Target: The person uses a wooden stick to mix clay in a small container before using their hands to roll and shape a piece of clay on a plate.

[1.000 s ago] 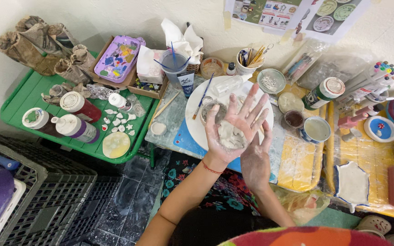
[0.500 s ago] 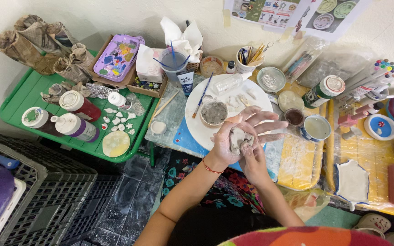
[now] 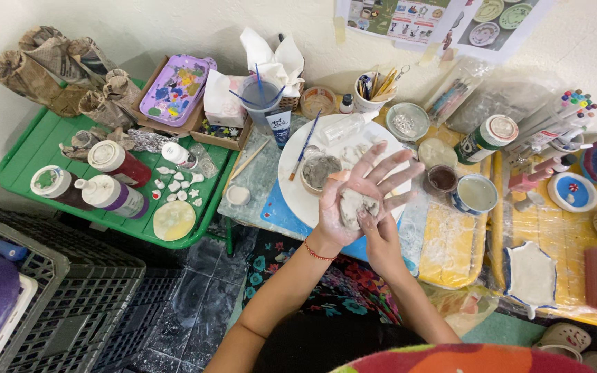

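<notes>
Our right hand (image 3: pixel 381 238) presses its fingers into a lump of grey clay (image 3: pixel 355 204) that lies in the palm of our left hand (image 3: pixel 361 197), which is spread wide open with fingers splayed, gripping nothing. Both hover over the white round board (image 3: pixel 298 186), just beside a small clay-filled bowl (image 3: pixel 320 170); beyond stand a blue water cup (image 3: pixel 260 97) with brushes and a purple paint palette (image 3: pixel 176 90).

clay lump (image 3: pixel 355 204) on left palm (image 3: pixel 354 197), over plate (image 3: pixel 298 181)
</notes>
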